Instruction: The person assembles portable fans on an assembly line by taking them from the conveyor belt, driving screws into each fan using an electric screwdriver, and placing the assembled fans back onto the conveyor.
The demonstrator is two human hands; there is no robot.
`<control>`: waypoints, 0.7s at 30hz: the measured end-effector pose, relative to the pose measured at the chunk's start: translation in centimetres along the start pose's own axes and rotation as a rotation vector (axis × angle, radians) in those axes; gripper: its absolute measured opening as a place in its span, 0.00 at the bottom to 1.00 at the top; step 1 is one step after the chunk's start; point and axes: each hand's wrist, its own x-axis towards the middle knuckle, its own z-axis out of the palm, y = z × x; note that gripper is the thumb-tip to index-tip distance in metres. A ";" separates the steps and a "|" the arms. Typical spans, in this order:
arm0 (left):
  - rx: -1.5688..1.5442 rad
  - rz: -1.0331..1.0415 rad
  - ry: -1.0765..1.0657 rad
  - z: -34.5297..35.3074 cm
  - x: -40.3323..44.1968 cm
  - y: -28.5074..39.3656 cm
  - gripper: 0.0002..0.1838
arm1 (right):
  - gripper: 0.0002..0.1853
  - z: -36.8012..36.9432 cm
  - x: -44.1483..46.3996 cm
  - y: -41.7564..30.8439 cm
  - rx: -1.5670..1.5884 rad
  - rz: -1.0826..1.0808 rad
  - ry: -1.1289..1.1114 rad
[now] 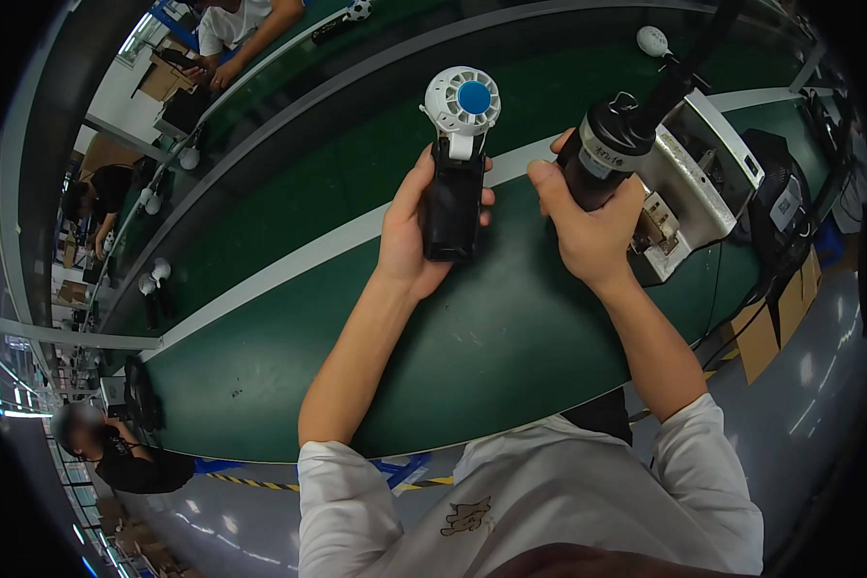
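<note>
My left hand (417,226) is wrapped round the black handle of a small fan (456,197). The fan's round white head, with a blue disc (474,97) at its centre, points up and away from me. To the right, my right hand (588,217) grips a black cylindrical power screwdriver (602,154) that carries a pale label and hangs from above. The tool and the fan are apart. Just right of my right hand stands a metal fixture (689,183) on the green table (472,328).
Beyond a metal rail (289,260) runs a dark green conveyor belt (260,197) with another white fan (652,40) at the upper right. A black bag (785,207) and cardboard (775,328) lie at the right. Several co-workers sit at the left and top left.
</note>
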 end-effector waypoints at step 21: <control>0.109 0.155 -0.283 2.6 -1.5 0.8 0.31 | 0.13 -1.2 -0.2 0.5 0.026 0.070 0.074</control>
